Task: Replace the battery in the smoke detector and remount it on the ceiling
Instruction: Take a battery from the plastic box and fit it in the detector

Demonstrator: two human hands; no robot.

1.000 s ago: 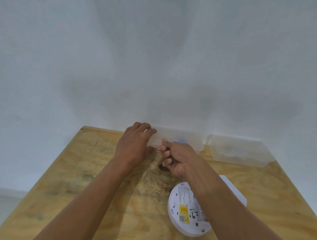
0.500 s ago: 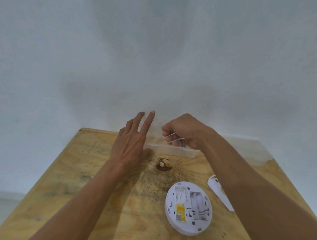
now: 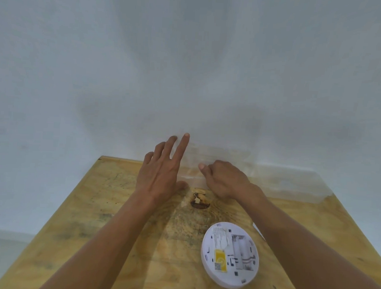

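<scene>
The white round smoke detector (image 3: 229, 254) lies back-up on the wooden table (image 3: 117, 206), showing a yellow label and an open battery bay that looks empty. At the table's far edge stands a clear plastic box (image 3: 193, 168), blurred. My left hand (image 3: 160, 171) is open with fingers spread, its thumb side against the box's left end. My right hand (image 3: 225, 180) is curled, knuckles up, over the box, its thumb pointing left. Its fingers are hidden, so I cannot tell whether it holds anything.
A second clear container (image 3: 292, 186) sits to the right along the white wall. A sliver of a white plastic part (image 3: 256, 228) shows beside my right forearm. A dark knot (image 3: 199, 200) marks the wood between my hands.
My right hand has dropped from above the box down onto it. The thin clear piece it pinched half a second ago is no longer visible. My left hand stays open at the box.
</scene>
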